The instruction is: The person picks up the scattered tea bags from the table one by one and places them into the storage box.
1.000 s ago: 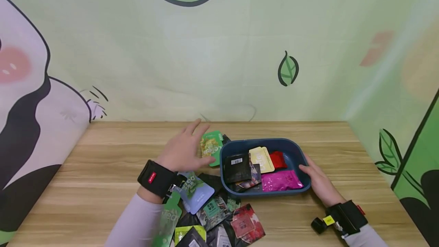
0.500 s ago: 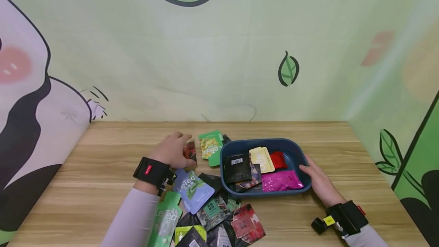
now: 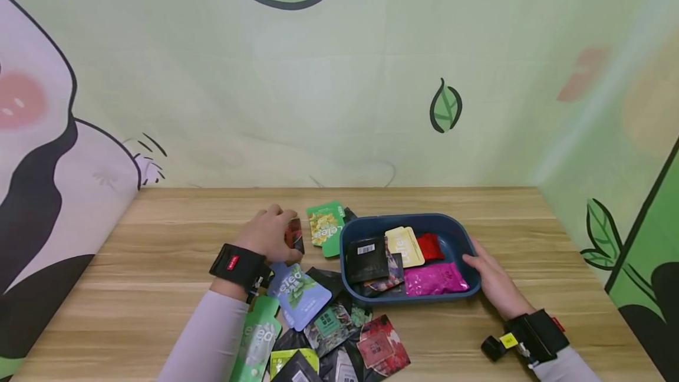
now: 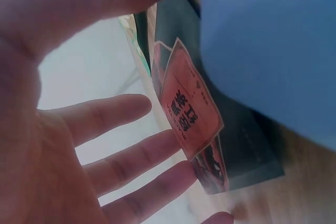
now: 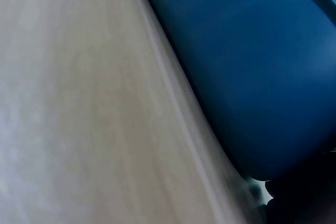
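My left hand point(image 3: 267, 234) spans a dark tea packet point(image 3: 294, 234) with a red picture on it, left of the bin, thumb at its near edge and fingers at its far edge. In the left wrist view, fingertips touch the side of this packet point(image 4: 191, 98) by its red label. My right hand point(image 3: 498, 282) grips the right end of a blue plastic bin point(image 3: 411, 219), thumb over the rim. Inside the bin lie a black packet point(image 3: 367, 260), a cream packet point(image 3: 405, 247), a red packet point(image 3: 431, 247) and a magenta packet point(image 3: 436, 280).
Left of the bin lies a green tea packet point(image 3: 326, 226). A blue packet point(image 3: 301, 295) rests just below my left hand, beside a long green packet point(image 3: 257, 338). Several overlapping packets, among them a red one point(image 3: 383, 346), cover the front of the wooden table point(image 3: 132, 287).
My left hand has moved left and down from near the green packet to the dark tea packet, then stayed almost still. The right hand and bin have not moved.
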Action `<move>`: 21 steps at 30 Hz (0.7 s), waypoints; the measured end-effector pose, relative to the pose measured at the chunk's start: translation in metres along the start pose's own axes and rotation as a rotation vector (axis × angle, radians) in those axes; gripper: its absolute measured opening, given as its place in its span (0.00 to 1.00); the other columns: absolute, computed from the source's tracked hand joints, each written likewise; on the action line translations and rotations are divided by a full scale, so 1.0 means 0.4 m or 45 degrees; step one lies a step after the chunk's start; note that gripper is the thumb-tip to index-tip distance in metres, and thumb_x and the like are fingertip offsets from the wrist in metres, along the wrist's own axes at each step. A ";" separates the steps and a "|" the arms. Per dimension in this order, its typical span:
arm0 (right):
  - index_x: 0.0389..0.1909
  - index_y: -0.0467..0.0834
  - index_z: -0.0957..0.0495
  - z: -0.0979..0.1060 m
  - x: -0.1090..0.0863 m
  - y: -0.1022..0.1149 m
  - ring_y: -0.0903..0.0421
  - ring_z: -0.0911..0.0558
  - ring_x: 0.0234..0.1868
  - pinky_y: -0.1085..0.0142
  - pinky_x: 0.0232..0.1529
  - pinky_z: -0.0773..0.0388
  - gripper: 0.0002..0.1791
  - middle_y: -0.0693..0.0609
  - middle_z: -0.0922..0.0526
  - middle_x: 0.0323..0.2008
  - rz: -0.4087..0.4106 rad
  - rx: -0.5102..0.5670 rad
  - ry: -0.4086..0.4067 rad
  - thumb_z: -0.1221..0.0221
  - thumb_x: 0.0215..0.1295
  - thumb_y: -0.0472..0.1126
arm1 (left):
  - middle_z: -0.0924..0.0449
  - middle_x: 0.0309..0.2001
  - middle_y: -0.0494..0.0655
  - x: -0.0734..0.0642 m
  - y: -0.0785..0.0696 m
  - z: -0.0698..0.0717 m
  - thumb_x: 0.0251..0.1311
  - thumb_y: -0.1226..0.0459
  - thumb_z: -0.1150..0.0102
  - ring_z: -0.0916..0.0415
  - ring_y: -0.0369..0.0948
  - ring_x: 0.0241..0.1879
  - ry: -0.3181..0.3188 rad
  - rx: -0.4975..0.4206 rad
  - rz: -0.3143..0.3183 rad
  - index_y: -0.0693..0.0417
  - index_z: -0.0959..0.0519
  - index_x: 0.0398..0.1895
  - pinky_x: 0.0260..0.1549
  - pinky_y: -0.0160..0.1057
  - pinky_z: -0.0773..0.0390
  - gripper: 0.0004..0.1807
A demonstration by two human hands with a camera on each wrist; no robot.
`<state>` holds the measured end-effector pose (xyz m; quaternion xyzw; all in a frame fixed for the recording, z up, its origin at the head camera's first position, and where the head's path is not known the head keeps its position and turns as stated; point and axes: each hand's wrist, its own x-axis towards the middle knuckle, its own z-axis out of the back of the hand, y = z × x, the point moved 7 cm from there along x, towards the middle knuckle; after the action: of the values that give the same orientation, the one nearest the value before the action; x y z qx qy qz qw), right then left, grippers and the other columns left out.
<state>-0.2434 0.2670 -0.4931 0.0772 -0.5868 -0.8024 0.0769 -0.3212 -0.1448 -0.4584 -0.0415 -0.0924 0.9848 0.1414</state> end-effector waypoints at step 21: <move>0.80 0.35 0.58 0.001 -0.001 -0.001 0.43 0.59 0.77 0.76 0.68 0.53 0.39 0.38 0.57 0.79 -0.003 0.006 -0.005 0.59 0.78 0.50 | 0.27 0.41 0.47 0.012 -0.014 0.004 0.39 0.50 0.26 0.29 0.44 0.36 0.011 -0.085 -0.047 0.50 0.23 0.57 0.33 0.42 0.27 0.36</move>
<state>-0.2431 0.2675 -0.4934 0.0765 -0.5887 -0.8013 0.0747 -0.3244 -0.1386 -0.4561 -0.0487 -0.1254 0.9781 0.1586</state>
